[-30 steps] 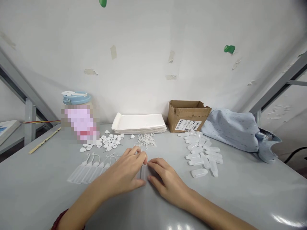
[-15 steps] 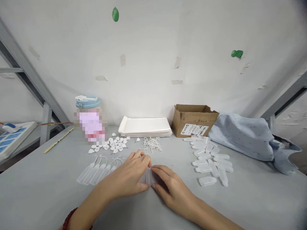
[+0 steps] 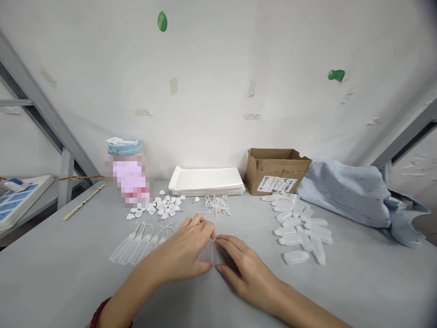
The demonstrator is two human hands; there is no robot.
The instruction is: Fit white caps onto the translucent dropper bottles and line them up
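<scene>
A few translucent plastic squeeze bottles (image 3: 209,253) lie side by side on the table, partly hidden under my left hand (image 3: 187,250). That hand arches over them, its thumb at their near ends and its curled fingers at the far ends. From the right, my right hand (image 3: 244,264) grips the outermost bottle, fingertips at one end and thumb at the other. Left of my hands, a row of similar bottles (image 3: 131,248) has thin curved tubes at the tops; my left forearm covers part of it.
Loose bottles (image 3: 300,230) are scattered on the right. White caps (image 3: 165,205) and a heap of small curved tubes (image 3: 215,206) lie behind my hands. Along the wall are a lidded jar (image 3: 125,148), stacked white envelopes (image 3: 206,180), a cardboard box (image 3: 278,171) and blue cloth (image 3: 344,191).
My hands stay almost in place around the bottles. The bottles between them look pressed slightly closer to my right fingertips, and the camera view has shifted a little.
</scene>
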